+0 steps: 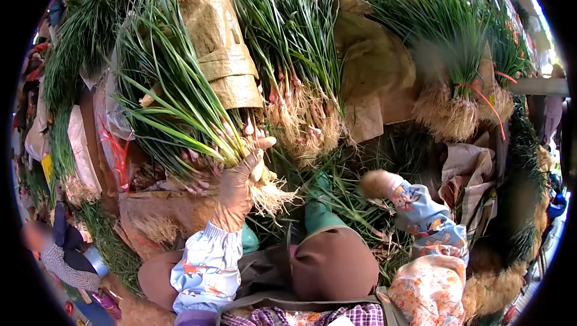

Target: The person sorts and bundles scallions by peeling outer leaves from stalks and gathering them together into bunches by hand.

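Observation:
My left hand [234, 196], in a tan glove, is closed around the lower stems of a bunch of spring onions [207, 118]. Their green leaves fan up and to the left, and pale roots [273, 196] hang below my fingers. My gloved right hand [380, 184] is apart from the bunch, above loose green leaves [354, 202]. It is blurred, so its fingers cannot be made out. Just beyond my left hand, more spring onions [294, 79] with pinkish bulbs and tangled roots lie beside a rolled tan woven sack [222, 49].
Bundles of thin green stalks [457, 55], bound with a red tie [481, 94], lie at the right. A crumpled paper sack [469, 169] is below them. My knee [336, 260] and green boot [318, 209] are in front. Another person [66, 260] is at the lower left.

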Action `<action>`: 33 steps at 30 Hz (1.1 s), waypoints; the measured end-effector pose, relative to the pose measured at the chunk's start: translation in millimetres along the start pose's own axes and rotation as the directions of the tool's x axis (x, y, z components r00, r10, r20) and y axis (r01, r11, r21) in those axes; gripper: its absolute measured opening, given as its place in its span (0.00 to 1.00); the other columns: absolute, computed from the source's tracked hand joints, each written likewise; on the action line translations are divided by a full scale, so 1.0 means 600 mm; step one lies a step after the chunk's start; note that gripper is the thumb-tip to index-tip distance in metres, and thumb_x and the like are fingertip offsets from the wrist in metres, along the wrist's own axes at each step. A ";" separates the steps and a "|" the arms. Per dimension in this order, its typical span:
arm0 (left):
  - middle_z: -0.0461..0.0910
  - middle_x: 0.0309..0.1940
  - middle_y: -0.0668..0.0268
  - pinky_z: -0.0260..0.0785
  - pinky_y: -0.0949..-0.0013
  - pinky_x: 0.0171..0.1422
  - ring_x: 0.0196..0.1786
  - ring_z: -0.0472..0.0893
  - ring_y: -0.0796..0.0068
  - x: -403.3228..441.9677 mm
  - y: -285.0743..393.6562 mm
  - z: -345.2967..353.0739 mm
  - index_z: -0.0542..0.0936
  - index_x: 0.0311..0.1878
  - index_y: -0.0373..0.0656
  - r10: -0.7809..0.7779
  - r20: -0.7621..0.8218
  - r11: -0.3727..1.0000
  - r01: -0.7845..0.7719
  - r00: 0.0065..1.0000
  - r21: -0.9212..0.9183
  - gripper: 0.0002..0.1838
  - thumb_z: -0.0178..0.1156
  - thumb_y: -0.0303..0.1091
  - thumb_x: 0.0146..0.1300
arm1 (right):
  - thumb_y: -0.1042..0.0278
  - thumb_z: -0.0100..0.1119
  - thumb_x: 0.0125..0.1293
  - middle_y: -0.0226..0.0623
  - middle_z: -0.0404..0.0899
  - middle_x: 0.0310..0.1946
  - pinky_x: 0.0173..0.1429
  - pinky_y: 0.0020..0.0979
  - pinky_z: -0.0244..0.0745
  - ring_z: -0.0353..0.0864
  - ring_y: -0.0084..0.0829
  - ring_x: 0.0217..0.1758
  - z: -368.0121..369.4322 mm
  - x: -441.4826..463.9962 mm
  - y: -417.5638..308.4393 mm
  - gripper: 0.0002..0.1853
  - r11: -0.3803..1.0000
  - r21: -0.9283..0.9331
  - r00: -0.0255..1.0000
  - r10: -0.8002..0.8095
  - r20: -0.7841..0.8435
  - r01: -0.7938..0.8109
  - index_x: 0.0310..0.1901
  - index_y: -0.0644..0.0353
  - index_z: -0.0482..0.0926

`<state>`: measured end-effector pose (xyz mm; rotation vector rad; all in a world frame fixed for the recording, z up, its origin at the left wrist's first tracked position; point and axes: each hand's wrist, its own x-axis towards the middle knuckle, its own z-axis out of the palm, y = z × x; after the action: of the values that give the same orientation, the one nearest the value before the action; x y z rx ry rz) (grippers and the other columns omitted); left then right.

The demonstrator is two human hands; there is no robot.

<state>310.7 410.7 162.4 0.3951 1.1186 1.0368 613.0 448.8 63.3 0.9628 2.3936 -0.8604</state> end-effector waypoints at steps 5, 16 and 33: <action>0.79 0.36 0.64 0.68 0.78 0.24 0.18 0.68 0.86 -0.002 0.006 0.022 0.77 0.48 0.38 0.001 -0.023 1.000 -0.001 1.000 -0.016 0.13 0.56 0.30 0.60 | 0.57 0.48 0.63 0.45 0.77 0.27 0.33 0.40 0.73 0.77 0.41 0.30 -0.179 0.176 -0.051 0.15 0.896 0.442 0.578 0.388 -0.718 -0.053 0.32 0.61 0.75; 0.77 0.34 0.63 0.67 0.74 0.36 0.34 0.75 0.77 0.011 -0.042 0.004 0.68 0.59 0.39 0.107 -0.066 0.946 -0.081 0.992 0.315 0.27 0.52 0.48 0.64 | 0.61 0.63 0.57 0.27 0.77 0.23 0.27 0.18 0.66 0.70 0.16 0.23 -0.218 0.169 -0.116 0.11 0.234 0.938 0.805 0.486 -0.340 0.254 0.33 0.59 0.79; 0.66 0.16 0.74 0.60 0.73 0.29 0.19 0.65 0.81 -0.013 -0.004 0.009 0.74 0.39 0.40 -0.062 0.153 0.902 0.121 0.986 -0.414 0.12 0.52 0.40 0.64 | 0.58 0.51 0.64 0.28 0.75 0.21 0.29 0.20 0.69 0.74 0.19 0.27 -0.078 0.050 -0.158 0.12 0.560 0.825 0.997 -0.025 -0.077 0.078 0.39 0.56 0.80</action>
<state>316.4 403.9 167.3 0.0620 0.7538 1.1176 517.2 440.4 116.3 1.2251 1.9946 -2.1268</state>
